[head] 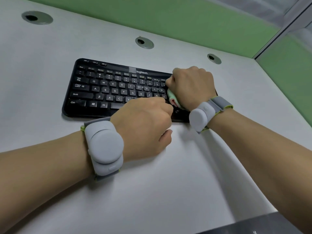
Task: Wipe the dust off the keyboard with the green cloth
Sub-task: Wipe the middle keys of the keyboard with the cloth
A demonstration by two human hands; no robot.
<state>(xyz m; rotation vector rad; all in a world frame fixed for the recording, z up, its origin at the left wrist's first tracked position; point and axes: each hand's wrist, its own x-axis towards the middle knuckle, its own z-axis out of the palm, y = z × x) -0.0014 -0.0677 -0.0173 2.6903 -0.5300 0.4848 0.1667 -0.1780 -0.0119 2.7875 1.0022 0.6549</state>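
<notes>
The right hand (pixel 190 85) is clenched around a bunched green cloth (pixel 173 97), pressing it onto the right-hand keys of the black keyboard (pixel 108 88), with only a pale edge of the cloth showing below the fist. The left hand (pixel 143 122) is curled into a loose fist with nothing visibly in it, resting on the keyboard's front edge just beside the cloth. Both wrists carry grey bands (pixel 104 146), and the keyboard lies on a white desk (pixel 168 183) with round cable holes (pixel 144 42) before a green partition (pixel 185 19).
</notes>
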